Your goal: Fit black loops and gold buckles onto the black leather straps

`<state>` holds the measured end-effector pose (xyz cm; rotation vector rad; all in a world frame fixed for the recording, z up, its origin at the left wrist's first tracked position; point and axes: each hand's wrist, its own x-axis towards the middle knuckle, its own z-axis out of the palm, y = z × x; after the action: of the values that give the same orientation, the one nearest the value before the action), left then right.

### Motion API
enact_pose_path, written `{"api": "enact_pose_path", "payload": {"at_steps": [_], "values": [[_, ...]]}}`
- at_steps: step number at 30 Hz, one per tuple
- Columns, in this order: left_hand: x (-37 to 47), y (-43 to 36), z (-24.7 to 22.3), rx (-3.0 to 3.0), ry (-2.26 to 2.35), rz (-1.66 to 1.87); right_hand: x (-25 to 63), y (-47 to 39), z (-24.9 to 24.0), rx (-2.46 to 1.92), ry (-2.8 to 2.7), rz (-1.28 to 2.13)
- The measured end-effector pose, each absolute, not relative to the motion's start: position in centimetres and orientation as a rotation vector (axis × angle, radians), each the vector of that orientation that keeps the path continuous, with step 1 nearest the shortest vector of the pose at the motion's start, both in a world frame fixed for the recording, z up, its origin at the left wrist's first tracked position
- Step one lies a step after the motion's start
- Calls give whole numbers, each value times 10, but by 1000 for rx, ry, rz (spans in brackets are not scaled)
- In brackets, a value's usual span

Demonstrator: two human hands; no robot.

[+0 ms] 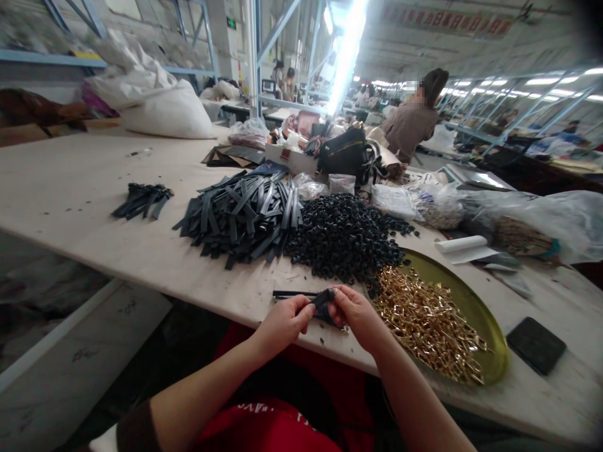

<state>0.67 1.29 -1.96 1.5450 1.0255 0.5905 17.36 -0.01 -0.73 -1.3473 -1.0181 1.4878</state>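
Note:
Near the table's front edge, my left hand [287,319] and my right hand [354,312] are close together, both closed on one black strap [322,301]. The strap looks bent between my fingertips; its small details are too blurred to tell. Straight black strips [293,293] lie on the table just behind my left hand. A heap of small black loops [342,235] rises beyond my hands. To its left is a large pile of black straps [242,213]. Right of my right hand, many gold metal pieces [424,314] fill part of a round tray [494,351].
A black phone-like slab [536,344] lies right of the tray. A small bundle of black strips [142,201] sits at left. Behind are a white sack [164,107], a black bag [346,154] and plastic bags [438,204]. A person [412,122] stands farther back.

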Motion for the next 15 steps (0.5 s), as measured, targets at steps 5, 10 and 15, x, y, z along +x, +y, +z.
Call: {"api": "enact_pose_path", "payload": {"at_steps": [5, 10, 15], "values": [[4, 12, -18, 1666, 1078, 486, 175, -8, -14, -1317, -1007, 1493], [5, 19, -3, 1877, 1008, 358, 180, -16, -17, -1349, -1054, 1486], [15, 18, 1, 1883, 1019, 308, 180, -15, -15, -1355, -928, 1498]]}}
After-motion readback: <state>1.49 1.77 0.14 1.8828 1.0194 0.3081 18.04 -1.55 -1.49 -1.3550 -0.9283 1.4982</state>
